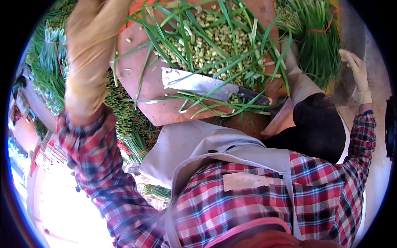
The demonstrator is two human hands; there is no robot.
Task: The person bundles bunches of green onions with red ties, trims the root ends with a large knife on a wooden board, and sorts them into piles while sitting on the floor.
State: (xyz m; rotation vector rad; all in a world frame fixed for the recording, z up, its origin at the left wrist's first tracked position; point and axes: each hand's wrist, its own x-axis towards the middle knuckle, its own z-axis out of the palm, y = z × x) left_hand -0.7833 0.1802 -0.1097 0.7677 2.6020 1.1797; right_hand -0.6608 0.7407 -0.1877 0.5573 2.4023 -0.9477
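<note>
My left hand (93, 46), in a tan glove, is raised at the upper left and blurred. Its fingers run past the top edge, so any hold is hidden. Far to the right, my gloved right hand (356, 69) has extended fingers beside a red-tied bundle of green chive-like stalks (321, 52), with nothing visible in it. A cleaver-like knife with a broad blade (198, 83) and dark handle (252, 95) lies on a reddish board (139, 74). Beyond the blade, a heap of short cut stalk ends (214, 46) is strewn with loose green leaves (186, 46).
Tied green bundles (51, 55) are stacked at the left, and more bundles (130, 124) lie below the board's left edge. A pale apron (198, 136) covers my lap. My dark-clad leg (310, 124) is right of the board, near the concrete floor (376, 108).
</note>
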